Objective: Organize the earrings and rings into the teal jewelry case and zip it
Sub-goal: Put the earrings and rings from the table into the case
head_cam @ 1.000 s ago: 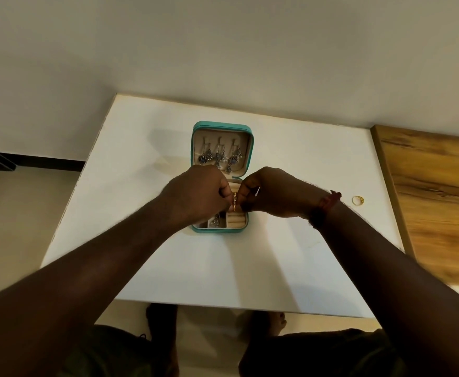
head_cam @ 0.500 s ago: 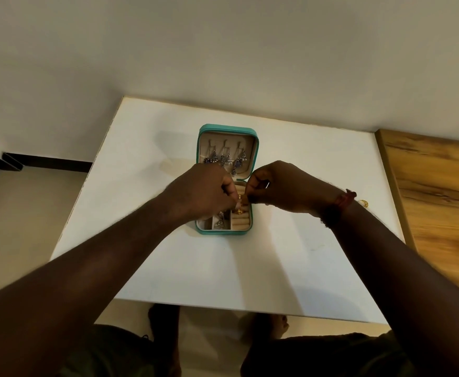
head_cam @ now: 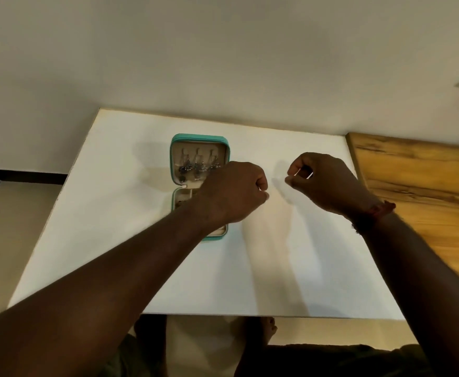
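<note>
The teal jewelry case point(head_cam: 178, 210) lies open on the white table point(head_cam: 114, 213). Several dark dangling earrings point(head_cam: 197, 165) hang in its lid. My left forearm covers most of its lower half and the ring slots. My left hand point(head_cam: 235, 193) hovers just right of the case with its fingers curled into a fist; whether it holds anything is hidden. My right hand point(head_cam: 325, 180) is further right, with thumb and forefinger curled into a loop and nothing visible between them. A gap of bare table separates the two hands. No loose ring shows on the table.
A wooden surface point(head_cam: 427, 191) adjoins the table's right edge. A plain wall rises behind the table. My knees and feet show under the near edge. Bare tabletop lies left of the case and in front of it.
Both hands left the case's ring slots and moved right, then parted. The gold piece pinched between them is no longer visible. The ring seen near my right wrist is now out of sight.
</note>
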